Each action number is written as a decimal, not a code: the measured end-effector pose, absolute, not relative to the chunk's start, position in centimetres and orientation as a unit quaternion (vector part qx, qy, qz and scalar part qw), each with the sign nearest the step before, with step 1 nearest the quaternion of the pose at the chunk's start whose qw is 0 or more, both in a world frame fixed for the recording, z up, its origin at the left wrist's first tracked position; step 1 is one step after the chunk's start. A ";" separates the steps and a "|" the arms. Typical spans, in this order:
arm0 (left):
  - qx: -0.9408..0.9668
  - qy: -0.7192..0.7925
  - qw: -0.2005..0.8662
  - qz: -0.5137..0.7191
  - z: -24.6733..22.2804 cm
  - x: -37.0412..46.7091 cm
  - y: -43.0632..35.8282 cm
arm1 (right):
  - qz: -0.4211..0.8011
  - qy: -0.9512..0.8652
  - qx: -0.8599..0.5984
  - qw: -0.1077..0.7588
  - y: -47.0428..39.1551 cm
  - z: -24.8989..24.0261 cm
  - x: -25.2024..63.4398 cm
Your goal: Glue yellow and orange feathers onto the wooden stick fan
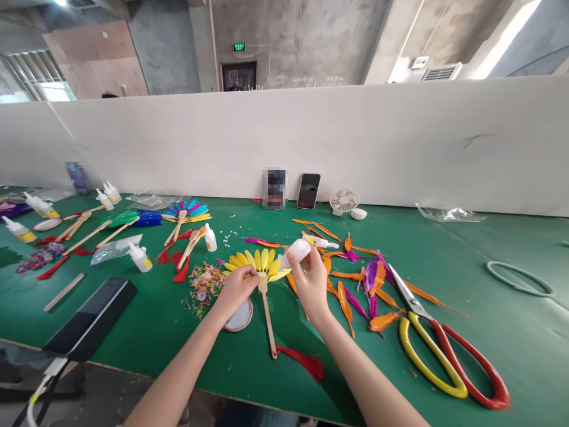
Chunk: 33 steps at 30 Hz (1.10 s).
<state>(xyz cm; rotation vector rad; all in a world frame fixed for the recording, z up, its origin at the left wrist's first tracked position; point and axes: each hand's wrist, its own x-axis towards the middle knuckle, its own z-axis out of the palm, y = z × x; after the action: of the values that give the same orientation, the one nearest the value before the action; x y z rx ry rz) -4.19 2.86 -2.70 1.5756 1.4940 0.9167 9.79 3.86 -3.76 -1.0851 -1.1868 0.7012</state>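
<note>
A yellow feather fan with a wooden handle and a red tassel is in front of me. My left hand is closed, its fingertips pinching the fan at its round head where the yellow feathers meet. In my right hand is a white glue bottle, tipped toward the fan's right-hand feathers; its nozzle tip is hard to make out. Below my left hand lies a small round dish, partly covered by the wrist. A pile of colourful bits is to its left.
Orange and purple feathers and large scissors lie to the right. Another glue bottle is behind my right hand. Finished-looking fans, a black power bank and a glue bottle lie left. Phones lean against the white partition.
</note>
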 end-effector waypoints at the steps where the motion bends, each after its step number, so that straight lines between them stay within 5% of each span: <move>1: 0.618 0.586 0.383 0.359 -2.7 -4.2 2.9 | 0.309 -0.519 -0.472 0.642 3.8 -3.7 9.8; 21: 0.504 0.521 0.519 0.453 -2.6 -4.5 3.0 | 0.349 -0.378 -0.482 0.710 5.8 -4.6 11.2; 33: 0.413 0.490 0.491 0.590 -2.9 -5.1 3.4 | 0.535 -0.122 -0.422 0.722 8.4 -5.8 14.6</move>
<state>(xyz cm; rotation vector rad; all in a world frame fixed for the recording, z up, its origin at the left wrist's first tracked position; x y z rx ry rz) -5.11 3.44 -2.93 1.0038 1.1908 1.4324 14.63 8.36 -5.83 -0.9318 -0.2689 1.1813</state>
